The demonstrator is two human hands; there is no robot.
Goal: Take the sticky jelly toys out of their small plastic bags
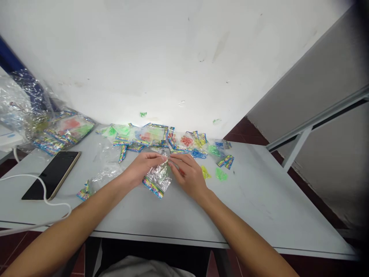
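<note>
A small clear plastic packet (159, 177) with a colourful printed strip hangs between my hands, just above the table. My left hand (144, 165) pinches its upper edge between thumb and fingers. Closed on the same edge from the other side is my right hand (188, 174), its fingertips almost meeting the left ones. What lies inside the packet is hard to make out. Beside my right hand lie a yellow rubbery piece (205, 172) and a green rubbery piece (221, 174). A bit of red shows under my right fingers, mostly hidden.
Several printed packets (150, 134) with green and red contents line the wall. A phone (52, 175), a white cable (43, 184) and a heap of packets (65, 130) are at left. Crumpled clear wrappers (106, 171) lie near my left forearm. Green pieces (143, 114) cling to the wall.
</note>
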